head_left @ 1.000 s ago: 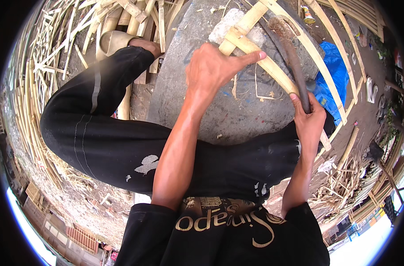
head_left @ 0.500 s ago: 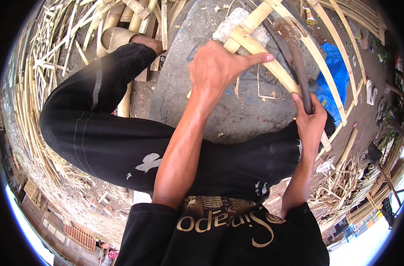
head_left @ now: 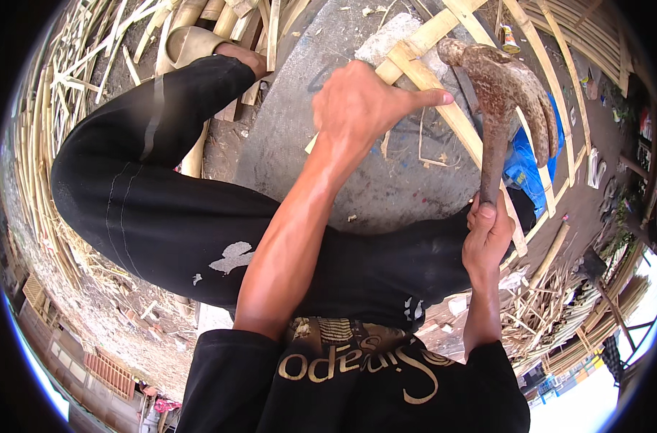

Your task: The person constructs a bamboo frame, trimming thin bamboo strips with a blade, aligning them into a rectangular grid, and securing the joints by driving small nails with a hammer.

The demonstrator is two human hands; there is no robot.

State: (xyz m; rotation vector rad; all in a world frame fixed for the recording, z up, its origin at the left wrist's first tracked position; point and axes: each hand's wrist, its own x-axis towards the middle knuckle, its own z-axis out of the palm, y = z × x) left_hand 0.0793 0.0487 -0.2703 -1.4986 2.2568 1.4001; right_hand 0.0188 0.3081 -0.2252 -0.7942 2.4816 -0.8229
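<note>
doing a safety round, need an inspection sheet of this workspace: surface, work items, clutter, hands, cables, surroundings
Surface: grey slab, scuffed and paint-flecked, with slivers on it
Work items: rusty claw hammer; crossed bamboo strips
Clutter: blue plastic sheet to the right of the slab; bamboo scraps, lower right
Hands: left hand grips the strips; right hand holds the hammer
Cables: nothing seen
Surroundings: bamboo poles along the left

The right hand (head_left: 488,238) grips a rusty claw hammer (head_left: 495,108) by its handle, claw and head beyond the grip. Left of that grip, the left hand (head_left: 361,105) closes around a bamboo slat (head_left: 431,32), thumb across a second slat (head_left: 464,130). A grey slab (head_left: 357,195) lies below the left grip; blue plastic (head_left: 519,166) lies just past the right.
</note>
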